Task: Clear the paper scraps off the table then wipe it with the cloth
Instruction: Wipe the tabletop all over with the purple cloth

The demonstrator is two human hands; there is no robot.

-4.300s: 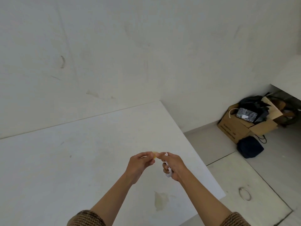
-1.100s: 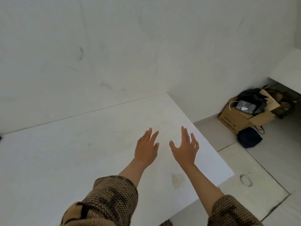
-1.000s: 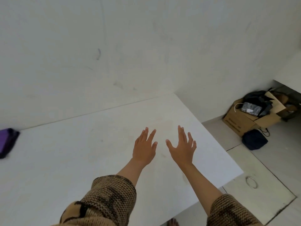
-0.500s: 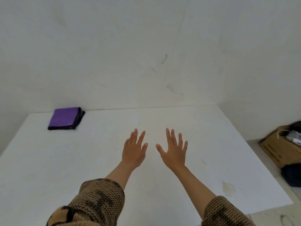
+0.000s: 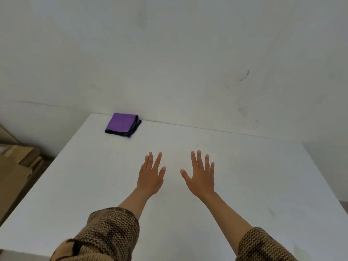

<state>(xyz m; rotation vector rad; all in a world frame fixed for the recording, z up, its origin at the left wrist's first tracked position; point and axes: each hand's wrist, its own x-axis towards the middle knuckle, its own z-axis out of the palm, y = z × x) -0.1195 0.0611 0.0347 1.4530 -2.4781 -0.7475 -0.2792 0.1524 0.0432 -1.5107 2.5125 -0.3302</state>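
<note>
With no paper scraps visible on the table (image 5: 244, 176), wiping appears due. Left hand (image 5: 150, 178) and right hand (image 5: 200, 178) hover mid-table, fingers (image 5: 195, 159) spread wide, empty. Folded purple cloth (image 5: 122, 123) lies at the far-left corner; recommend reaching there, gripping it flat.

We see both forearms bare from the cuffs forward, left hand (image 5: 150, 178) and right hand (image 5: 201, 178) bare too, no rings or watch visible. Left sleeve (image 5: 105, 236) and right sleeve (image 5: 263, 245) are chunky knit, tan with dark brown/black zigzag weave, darker irregular patches on the left one, cuffs pushed up the forearm
</note>
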